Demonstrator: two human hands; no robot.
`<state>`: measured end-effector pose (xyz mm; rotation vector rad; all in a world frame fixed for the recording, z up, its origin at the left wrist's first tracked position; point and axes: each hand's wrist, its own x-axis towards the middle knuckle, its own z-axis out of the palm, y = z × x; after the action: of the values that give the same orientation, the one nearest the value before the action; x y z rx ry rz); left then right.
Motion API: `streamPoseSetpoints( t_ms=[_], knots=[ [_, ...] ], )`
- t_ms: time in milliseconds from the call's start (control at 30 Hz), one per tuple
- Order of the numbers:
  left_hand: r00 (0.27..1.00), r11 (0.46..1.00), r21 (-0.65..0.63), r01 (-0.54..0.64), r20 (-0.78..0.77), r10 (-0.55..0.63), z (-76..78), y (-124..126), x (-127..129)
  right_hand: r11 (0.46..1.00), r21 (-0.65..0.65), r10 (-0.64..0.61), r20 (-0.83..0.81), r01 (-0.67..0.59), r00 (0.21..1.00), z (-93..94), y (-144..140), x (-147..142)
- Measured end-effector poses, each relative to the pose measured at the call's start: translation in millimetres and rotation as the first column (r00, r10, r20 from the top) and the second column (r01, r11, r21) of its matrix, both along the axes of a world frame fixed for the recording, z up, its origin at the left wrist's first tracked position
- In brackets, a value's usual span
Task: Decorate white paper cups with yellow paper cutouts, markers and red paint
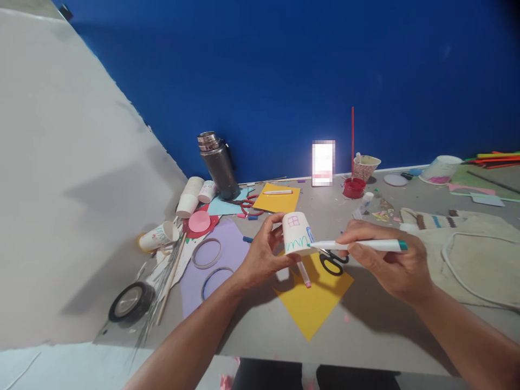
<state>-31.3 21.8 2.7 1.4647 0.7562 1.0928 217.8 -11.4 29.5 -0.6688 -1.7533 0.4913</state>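
Observation:
A white paper cup (297,232) is held upside down above the table by my left hand (266,252), its fingers and thumb wrapped round it. The cup bears a purple window drawing, a blue shape and a green zigzag line near its lower edge. Between the fingers of my right hand (390,265) is a white marker (365,245) with a green end. Its green tip meets the cup at the zigzag line. Under the hands lie a yellow paper sheet (311,309), black-handled scissors (333,264) and a pink-tipped marker (304,275), all partly covered.
Left stand a dark flask (219,168), stacked paper cups (190,196), red-handled pliers (247,205), tape rolls (130,303) and purple paper (239,238). At the back is a lit phone (323,162). A cloth bag (479,260) lies right, below another cup (441,170).

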Motion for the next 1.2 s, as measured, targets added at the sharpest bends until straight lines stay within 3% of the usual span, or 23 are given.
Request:
streamPoseSetpoints(
  t_ms=[100,200,433,667,833,1100,1200],
  knots=[
    [1.000,1.000,0.002,0.013,0.010,-0.013,-0.7,0.2,-0.5,0.998,0.005,-0.059,0.009,0.059,0.998,-1.3,0.4,2.3],
    [1.000,1.000,0.004,0.011,0.010,-0.011,-0.3,-0.2,-0.5,0.999,-0.020,-0.030,0.022,0.030,0.999,-2.9,0.9,5.2],
    [0.993,0.999,0.030,-0.023,-0.115,0.026,0.6,-3.5,0.5,0.991,0.010,-0.130,0.022,0.130,0.991,-1.2,0.2,0.1],
    [0.990,0.998,0.051,-0.028,-0.137,0.035,-0.5,-4.3,0.5,0.995,-0.096,-0.015,0.024,0.017,1.000,-5.3,0.1,4.2],
    [0.977,0.993,0.117,-0.031,-0.207,0.055,-0.2,-4.1,0.8,0.996,-0.031,-0.079,0.025,0.080,0.997,-4.8,0.4,1.4],
    [0.952,0.981,0.187,-0.054,-0.287,0.107,-1.8,-4.1,-0.2,0.997,-0.071,0.027,0.059,-0.023,0.998,-0.7,0.6,-3.4],
    [0.935,0.973,0.220,-0.065,-0.328,0.136,-1.0,-4.7,-0.9,0.997,-0.077,0.013,0.053,-0.009,0.999,-1.5,0.9,-3.6]
  ],
)
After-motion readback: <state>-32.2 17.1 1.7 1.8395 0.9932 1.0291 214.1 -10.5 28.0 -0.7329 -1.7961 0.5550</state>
